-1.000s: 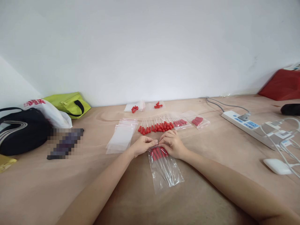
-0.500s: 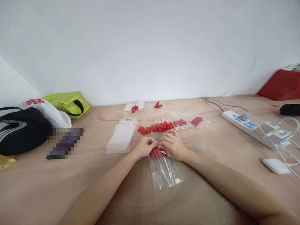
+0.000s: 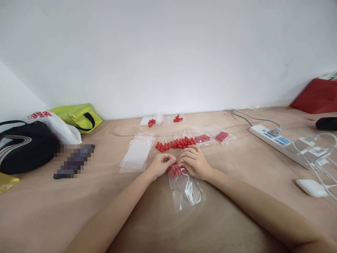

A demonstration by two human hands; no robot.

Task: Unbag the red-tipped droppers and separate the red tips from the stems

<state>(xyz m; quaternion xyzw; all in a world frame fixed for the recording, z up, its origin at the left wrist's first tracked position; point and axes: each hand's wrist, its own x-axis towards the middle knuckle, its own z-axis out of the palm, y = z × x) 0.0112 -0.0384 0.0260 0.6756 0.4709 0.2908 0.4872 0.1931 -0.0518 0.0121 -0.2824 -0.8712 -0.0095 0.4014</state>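
Observation:
Both my hands pinch the far end of a clear zip bag [image 3: 187, 191] that lies on the wooden table [image 3: 226, 211] in front of me. Several red-capped droppers [image 3: 176, 172] are inside the bag. My left hand [image 3: 159, 165] holds the bag's top edge from the left, fingers closed. My right hand [image 3: 195, 162] holds it from the right, fingers curled over the red caps. Just beyond my hands lies a row of loose red-capped droppers [image 3: 175, 143].
A stack of empty zip bags [image 3: 136, 154] lies to the left. Filled bags [image 3: 220, 135] sit to the right of the row, small red caps [image 3: 151, 122] near the wall. Black, white and green bags [image 3: 76, 116] stand at left; a power strip [image 3: 279, 142], cables and a white mouse [image 3: 311, 186] at right.
My hands drew slightly together on the bag's top edge. The bag's near end has crumpled and shifted a little towards my hands.

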